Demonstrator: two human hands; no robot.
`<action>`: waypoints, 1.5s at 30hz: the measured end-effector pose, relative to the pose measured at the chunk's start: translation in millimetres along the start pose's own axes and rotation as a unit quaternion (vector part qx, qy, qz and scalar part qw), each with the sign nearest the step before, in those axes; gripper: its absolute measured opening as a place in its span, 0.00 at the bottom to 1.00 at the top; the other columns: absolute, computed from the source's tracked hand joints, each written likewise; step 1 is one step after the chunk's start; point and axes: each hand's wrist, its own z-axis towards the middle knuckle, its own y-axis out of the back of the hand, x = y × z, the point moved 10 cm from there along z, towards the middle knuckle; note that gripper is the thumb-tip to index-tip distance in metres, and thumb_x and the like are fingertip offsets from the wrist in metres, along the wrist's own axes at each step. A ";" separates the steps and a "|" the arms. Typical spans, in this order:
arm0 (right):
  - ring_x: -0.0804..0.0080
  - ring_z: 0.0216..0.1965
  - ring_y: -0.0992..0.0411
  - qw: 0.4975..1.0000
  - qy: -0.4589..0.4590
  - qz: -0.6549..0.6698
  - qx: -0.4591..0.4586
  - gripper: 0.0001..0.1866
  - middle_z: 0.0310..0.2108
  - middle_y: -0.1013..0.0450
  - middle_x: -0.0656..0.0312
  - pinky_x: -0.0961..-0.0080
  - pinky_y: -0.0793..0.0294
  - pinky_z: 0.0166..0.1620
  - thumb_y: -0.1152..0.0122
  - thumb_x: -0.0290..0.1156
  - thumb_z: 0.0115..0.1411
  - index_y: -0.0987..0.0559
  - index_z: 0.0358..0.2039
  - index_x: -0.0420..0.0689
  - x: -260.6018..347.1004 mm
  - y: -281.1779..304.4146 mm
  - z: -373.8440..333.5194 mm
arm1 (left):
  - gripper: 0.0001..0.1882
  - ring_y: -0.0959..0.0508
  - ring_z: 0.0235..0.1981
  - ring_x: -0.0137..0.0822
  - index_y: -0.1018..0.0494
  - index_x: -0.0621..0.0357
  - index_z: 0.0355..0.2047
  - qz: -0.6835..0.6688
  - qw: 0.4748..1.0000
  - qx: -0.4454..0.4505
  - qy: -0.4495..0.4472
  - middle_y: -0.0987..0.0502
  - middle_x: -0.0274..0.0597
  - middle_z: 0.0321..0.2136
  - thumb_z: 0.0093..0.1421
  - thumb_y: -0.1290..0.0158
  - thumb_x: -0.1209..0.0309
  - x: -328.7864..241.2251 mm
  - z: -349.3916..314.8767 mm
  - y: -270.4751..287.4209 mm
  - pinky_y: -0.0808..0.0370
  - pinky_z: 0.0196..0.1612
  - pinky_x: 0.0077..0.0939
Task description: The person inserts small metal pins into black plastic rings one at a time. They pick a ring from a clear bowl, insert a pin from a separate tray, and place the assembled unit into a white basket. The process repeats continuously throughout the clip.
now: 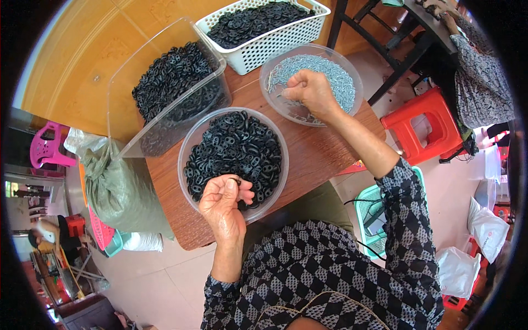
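Over the near edge of a round clear bowl (285, 159), my left hand (224, 206) pinches a small black plastic piece (237, 180) between thumb and fingers. That bowl is heaped with many similar black two-holed pieces (234, 148). My right hand (312, 92) is above a second round clear bowl (357, 91), which holds a spread of small silvery screw-like pins (341, 77). Its thumb and fingers are closed together. Whatever lies between them is too small to make out.
Both bowls stand on a brown wooden table (190, 228). Behind them are a clear bin (220, 69) and a white perforated basket (275, 44), both full of black pieces. A green sack (118, 187) leans at left; a red stool (421, 124) and another person's sleeve (481, 82) are at right.
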 end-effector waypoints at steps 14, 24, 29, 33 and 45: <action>0.63 0.25 0.28 0.970 0.146 -0.189 0.052 0.03 0.21 0.26 0.57 0.70 0.30 0.31 0.41 0.24 0.46 0.22 0.24 0.41 5.8 -6.3 -4.7 | 0.07 0.25 0.18 0.32 0.30 0.65 0.30 0.016 1.000 0.003 -0.017 0.24 0.48 0.23 0.58 0.49 0.72 0.8 1.8 3.3 0.30 0.19 0.21; 0.58 0.32 0.32 0.911 0.228 -0.327 0.107 0.03 0.22 0.31 0.57 0.62 0.33 0.35 0.40 0.27 0.45 0.20 0.23 0.46 7.5 -36.9 -7.1 | 0.07 0.25 0.17 0.32 0.30 0.65 0.30 0.009 1.000 0.001 -0.014 0.24 0.48 0.23 0.58 0.48 0.73 1.1 0.8 3.0 0.30 0.18 0.21; 0.58 0.32 0.32 0.906 0.224 -0.336 0.130 0.03 0.23 0.30 0.57 0.63 0.32 0.34 0.41 0.27 0.45 0.20 0.23 0.46 6.4 -41.3 -5.4 | 0.07 0.25 0.17 0.32 0.30 0.66 0.29 0.014 1.000 -0.001 -0.013 0.24 0.49 0.22 0.58 0.48 0.73 2.6 1.3 3.2 0.30 0.18 0.20; 0.51 0.30 0.31 0.910 0.279 -0.288 0.109 0.03 0.23 0.28 0.49 0.56 0.31 0.32 0.46 0.22 0.42 0.25 0.16 0.39 17.0 -43.2 -9.5 | 0.07 0.25 0.17 0.32 0.30 0.66 0.29 0.013 1.000 -0.004 -0.014 0.24 0.49 0.22 0.58 0.48 0.73 2.5 0.6 3.8 0.29 0.18 0.20; 0.52 0.25 0.31 0.926 0.230 -0.260 0.151 0.04 0.19 0.30 0.51 0.61 0.31 0.34 0.48 0.24 0.45 0.26 0.17 0.39 2.4 -42.3 -1.5 | 0.08 0.25 0.18 0.32 0.30 0.66 0.30 0.016 1.000 0.003 -0.026 0.24 0.48 0.23 0.58 0.47 0.72 0.9 -0.2 3.5 0.29 0.18 0.20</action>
